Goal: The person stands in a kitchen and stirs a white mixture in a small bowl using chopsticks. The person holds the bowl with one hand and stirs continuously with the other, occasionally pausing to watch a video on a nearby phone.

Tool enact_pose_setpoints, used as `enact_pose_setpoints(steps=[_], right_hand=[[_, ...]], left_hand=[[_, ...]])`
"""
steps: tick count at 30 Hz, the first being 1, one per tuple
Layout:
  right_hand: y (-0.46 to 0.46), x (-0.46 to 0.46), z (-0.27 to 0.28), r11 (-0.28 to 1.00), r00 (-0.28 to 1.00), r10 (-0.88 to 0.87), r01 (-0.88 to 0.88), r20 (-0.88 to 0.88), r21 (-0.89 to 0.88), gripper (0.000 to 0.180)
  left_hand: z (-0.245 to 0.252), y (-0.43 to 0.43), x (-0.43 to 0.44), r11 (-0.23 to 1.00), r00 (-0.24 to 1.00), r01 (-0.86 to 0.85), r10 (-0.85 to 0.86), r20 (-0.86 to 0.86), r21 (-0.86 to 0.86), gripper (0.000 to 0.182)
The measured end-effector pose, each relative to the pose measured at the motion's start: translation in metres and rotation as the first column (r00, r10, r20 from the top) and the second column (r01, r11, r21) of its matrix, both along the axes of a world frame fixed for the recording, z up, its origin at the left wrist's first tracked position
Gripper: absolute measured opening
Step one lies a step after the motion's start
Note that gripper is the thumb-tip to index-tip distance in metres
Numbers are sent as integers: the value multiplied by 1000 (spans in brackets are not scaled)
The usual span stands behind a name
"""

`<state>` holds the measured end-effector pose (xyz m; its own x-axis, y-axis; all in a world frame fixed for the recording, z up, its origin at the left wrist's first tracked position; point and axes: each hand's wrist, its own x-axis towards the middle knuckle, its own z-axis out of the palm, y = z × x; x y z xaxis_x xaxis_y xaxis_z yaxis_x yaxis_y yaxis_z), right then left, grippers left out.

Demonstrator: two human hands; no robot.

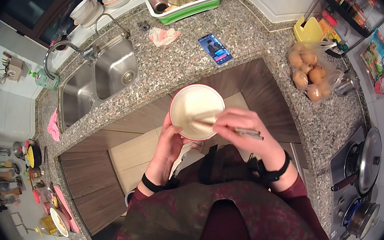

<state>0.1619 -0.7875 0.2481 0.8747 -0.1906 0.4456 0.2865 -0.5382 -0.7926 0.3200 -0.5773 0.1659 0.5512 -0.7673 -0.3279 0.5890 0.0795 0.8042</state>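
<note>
In front of my body, off the counter, a white bowl with a red rim [197, 112] is held from below and the left by my left hand [171, 139], its thumb at the rim. Pale, cream-coloured contents fill part of the bowl. My right hand [239, 129] grips a pair of chopsticks [249, 132] at the bowl's right side. The chopsticks' front ends reach into the bowl and are blurred, so how far they dip into the contents cannot be told.
A smartphone [216, 50] lies on the granite counter [170, 64]. Eggs in a plastic bag [311, 71] sit to the right. A double sink [116, 67] is at the left. On the gas stove [341, 194] stand a lidded pan [370, 160] and a pot [362, 219] over a blue flame.
</note>
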Motion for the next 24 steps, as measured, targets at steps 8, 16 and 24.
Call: enact_pose_setpoints(steps=[8,16,24], right_hand=[[-5,0,-9,997,997,66,-68,-44,-30,10],[-24,-8,-11,901,951,-308,304,38,-310,10],[2,-26,-23,897,929,-369,348,-29,-271,15]], left_hand=[[-3,1,-5,999,999,-40,39,-23,-25,85],[-3,0,-5,997,996,-77,77,32,-20,83],[-3,-3,-8,979,973,-202,198,118,18,84]])
